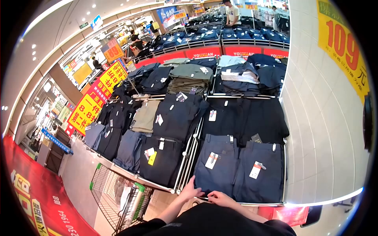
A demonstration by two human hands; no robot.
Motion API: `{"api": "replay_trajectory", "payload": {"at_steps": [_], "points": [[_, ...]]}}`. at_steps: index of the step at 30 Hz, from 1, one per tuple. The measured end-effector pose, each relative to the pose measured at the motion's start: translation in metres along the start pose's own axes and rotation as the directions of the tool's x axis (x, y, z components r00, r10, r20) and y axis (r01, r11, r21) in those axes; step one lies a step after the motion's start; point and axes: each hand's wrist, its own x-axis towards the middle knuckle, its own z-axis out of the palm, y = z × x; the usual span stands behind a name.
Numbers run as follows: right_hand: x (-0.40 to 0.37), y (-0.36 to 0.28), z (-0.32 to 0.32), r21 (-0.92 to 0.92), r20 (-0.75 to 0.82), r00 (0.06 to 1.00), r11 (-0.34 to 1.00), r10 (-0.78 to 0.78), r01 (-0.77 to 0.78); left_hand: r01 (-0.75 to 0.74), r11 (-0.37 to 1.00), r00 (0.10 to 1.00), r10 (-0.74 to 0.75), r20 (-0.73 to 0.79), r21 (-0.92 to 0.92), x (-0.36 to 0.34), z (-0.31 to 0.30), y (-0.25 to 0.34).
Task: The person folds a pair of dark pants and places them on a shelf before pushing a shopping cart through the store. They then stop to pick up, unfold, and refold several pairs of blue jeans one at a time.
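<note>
Counter (185, 157), metal-railed, centre, bearing folded clothing (175, 116). Shopping cart (118, 202), green-trimmed, 7 o'clock. Navy trousers (220, 177), folded, 5 o'clock, counter's front edge. Left hand (190, 191), 6 o'clock, by their lower-left corner: grip loosely open. Right hand (221, 199), 5 o'clock, by their lower edge: grip narrow, contents cannot tell. Tag (211, 160), on trousers.

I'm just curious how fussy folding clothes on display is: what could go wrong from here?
The left hand and right hand are at the near edge of the folded navy trousers, so a tug there might spoil the fold. The similar navy trousers beside them lie right alongside and could get dragged askew. The white-and-orange paper tag lies loosely on top and might snag or crease if the cloth is turned over.
</note>
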Motion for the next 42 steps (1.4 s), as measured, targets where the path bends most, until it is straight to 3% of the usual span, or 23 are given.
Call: {"api": "replay_trajectory", "payload": {"at_steps": [2, 3, 4, 5, 6, 7, 9, 10, 11, 13, 16, 21, 35, 42], "points": [[0.007, 0.004, 0.006, -0.009, -0.058, 0.998, 1.0, -0.016, 0.015, -0.206, 0.976, 0.978, 0.202, -0.062, -0.075, -0.008, -0.004, -0.034], [0.013, 0.005, 0.009, -0.007, -0.098, 0.995, 1.0, -0.025, 0.025, -0.318, 0.909, 0.928, 0.357, -0.108, 0.271, -0.041, -0.008, -0.015], [0.016, 0.002, 0.012, -0.072, -0.134, 0.991, 0.997, -0.009, -0.001, -0.323, 0.926, 0.922, 0.354, -0.156, 0.195, -0.017, -0.02, -0.082], [0.021, 0.007, 0.016, -0.114, -0.168, 0.986, 0.993, 0.002, -0.022, -0.31, 0.825, 0.885, 0.433, -0.175, 0.473, -0.035, -0.032, -0.095], [0.023, 0.0, 0.019, -0.129, -0.188, 0.981, 0.989, 0.043, -0.068, -0.223, 0.821, 0.896, 0.385, -0.222, 0.526, -0.042, -0.04, -0.112], [0.021, -0.01, 0.022, -0.142, -0.209, 0.974, 0.983, 0.085, -0.116, -0.058, 0.888, 0.95, 0.19, -0.249, 0.456, -0.063, -0.05, -0.094], [0.029, -0.002, 0.029, -0.266, -0.294, 0.955, 0.956, 0.039, -0.121, -0.286, 0.958, 0.958, 0.285, -0.021, -0.039, 0.009, -0.05, 0.016], [0.031, -0.009, 0.032, -0.331, -0.314, 0.949, 0.936, 0.012, -0.121, -0.474, 0.872, 0.876, 0.481, -0.039, 0.126, 0.022, -0.062, -0.04], [0.03, -0.014, 0.037, -0.396, -0.329, 0.944, 0.91, -0.011, -0.127, -0.582, 0.791, 0.809, 0.586, 0.039, 0.189, 0.053, -0.081, -0.116], [0.036, -0.015, 0.04, -0.436, -0.27, 0.963, 0.891, 0.005, -0.127, -0.335, 0.925, 0.939, 0.344, -0.024, 0.178, 0.01, -0.079, -0.068], [0.05, -0.002, 0.043, -0.578, -0.219, 0.975, 0.809, -0.026, -0.108, -0.235, 0.96, 0.969, 0.244, -0.04, 0.153, -0.003, -0.094, -0.083], [0.069, 0.019, 0.047, -0.636, -0.151, 0.988, 0.764, 0.013, -0.107, -0.154, 0.981, 0.985, 0.162, -0.06, 0.12, -0.024, -0.112, -0.112], [0.065, 0.03, 0.04, -0.622, -0.191, 0.978, 0.76, 0.083, -0.186, -0.029, 0.999, 1.0, 0.029, 0.0, 0.034, -0.043, -0.117, -0.147], [0.058, 0.031, 0.047, -0.621, -0.228, 0.973, 0.775, -0.042, -0.112, 0.018, 1.0, 0.995, -0.02, 0.1, 0.025, -0.041, -0.114, -0.152]]}}
